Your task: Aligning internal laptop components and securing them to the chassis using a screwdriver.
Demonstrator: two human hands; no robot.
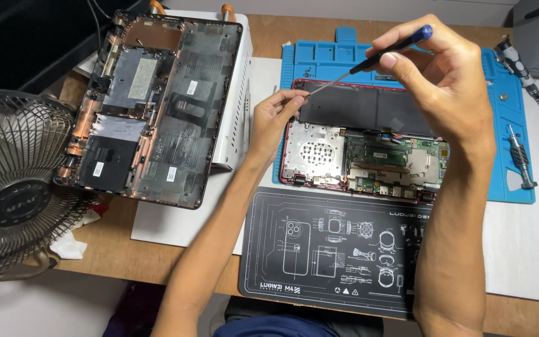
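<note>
Item: screwdriver (369, 57), blue-tipped handle, slim shaft. Our right hand (444, 81) grips the handle; our left hand (279, 112) pinches closed at the tip. Long axis runs from upper right down to lower left, above the opened laptop (363, 156) on the blue mat (500, 181). The left hand is nearer the laptop's left edge. Removed bottom cover (157, 106) lies left, bearing small white rectangular labels. Black mat (332, 249) with white line diagrams sits nearest us on the worktop (113, 249). Fan (14, 181) at far left.
</note>
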